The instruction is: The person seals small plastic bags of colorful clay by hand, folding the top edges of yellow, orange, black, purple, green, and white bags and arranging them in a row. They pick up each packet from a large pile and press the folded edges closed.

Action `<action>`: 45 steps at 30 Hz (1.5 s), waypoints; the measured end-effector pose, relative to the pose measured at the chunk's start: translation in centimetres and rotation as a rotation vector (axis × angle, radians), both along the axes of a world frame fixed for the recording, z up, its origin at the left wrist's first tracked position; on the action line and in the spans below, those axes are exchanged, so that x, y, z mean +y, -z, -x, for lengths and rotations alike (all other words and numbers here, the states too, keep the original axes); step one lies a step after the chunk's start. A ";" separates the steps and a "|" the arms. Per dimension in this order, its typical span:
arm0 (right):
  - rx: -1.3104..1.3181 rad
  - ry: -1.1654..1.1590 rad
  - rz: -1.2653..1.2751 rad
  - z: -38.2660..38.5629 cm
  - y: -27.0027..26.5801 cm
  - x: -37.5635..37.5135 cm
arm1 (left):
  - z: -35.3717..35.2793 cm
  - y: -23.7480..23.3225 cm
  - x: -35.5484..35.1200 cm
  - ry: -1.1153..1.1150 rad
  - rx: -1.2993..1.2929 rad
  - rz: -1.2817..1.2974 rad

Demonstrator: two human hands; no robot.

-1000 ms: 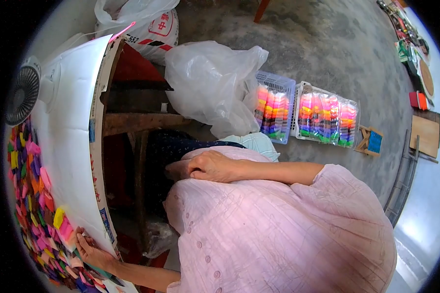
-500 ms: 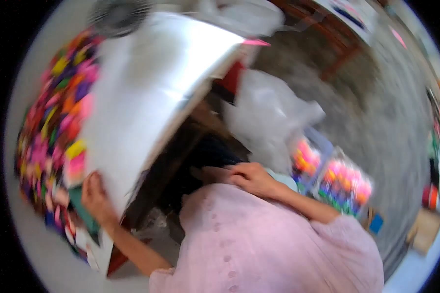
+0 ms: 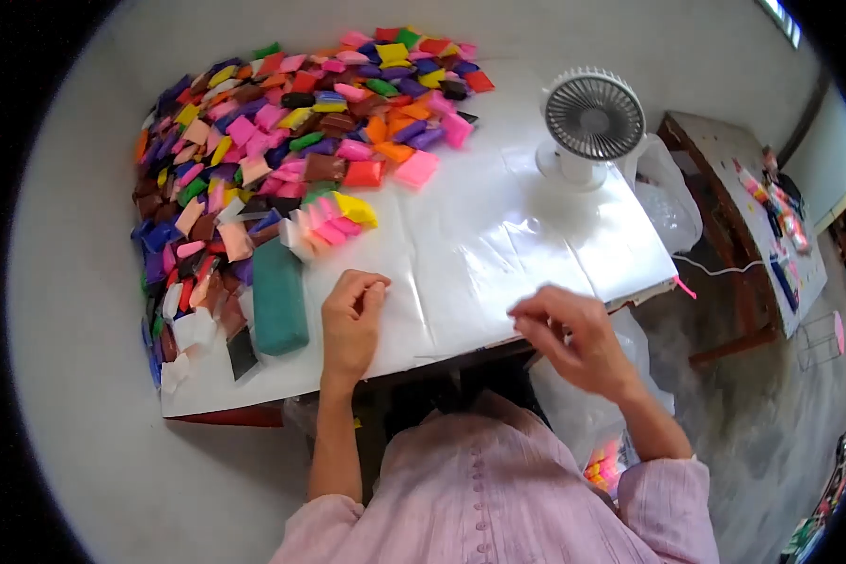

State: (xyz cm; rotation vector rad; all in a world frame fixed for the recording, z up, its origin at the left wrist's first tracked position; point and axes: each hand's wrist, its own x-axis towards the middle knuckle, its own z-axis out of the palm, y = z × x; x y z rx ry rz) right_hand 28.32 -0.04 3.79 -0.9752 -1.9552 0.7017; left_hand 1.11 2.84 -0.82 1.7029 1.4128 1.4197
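While the left hand (image 3: pixel 352 322) curls beside the green block (image 3: pixel 280 299), the right hand (image 3: pixel 581 340) bends inward, both empty.

A small workshop, apparently — indicated by the many coloured packets (image 3: pixel 244 130) heaped on a white-covered tabletop (image 3: pixel 465 235), where a desk fan (image 3: pixel 594 120) is also placed; beyond, a second tabletop (image 3: pixel 714 155) is seen above a grey concrete-like floor (image 3: pixel 724 423).

Left hand (image 3: pixel 351 321) loosely curled, right hand (image 3: pixel 576 338) half-curled
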 end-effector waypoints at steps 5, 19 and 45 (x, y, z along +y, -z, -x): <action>-0.131 -0.026 -0.209 4.4 -2.4 9.9 | 0.2 -0.6 -0.3 -0.008 0.054 0.035; -0.631 0.265 -0.368 15.1 0.5 24.4 | 0.7 -0.3 0.0 0.003 0.054 -0.074; 0.279 -0.173 0.394 12.2 1.1 9.9 | 1.2 -0.9 -0.1 0.138 -0.289 0.155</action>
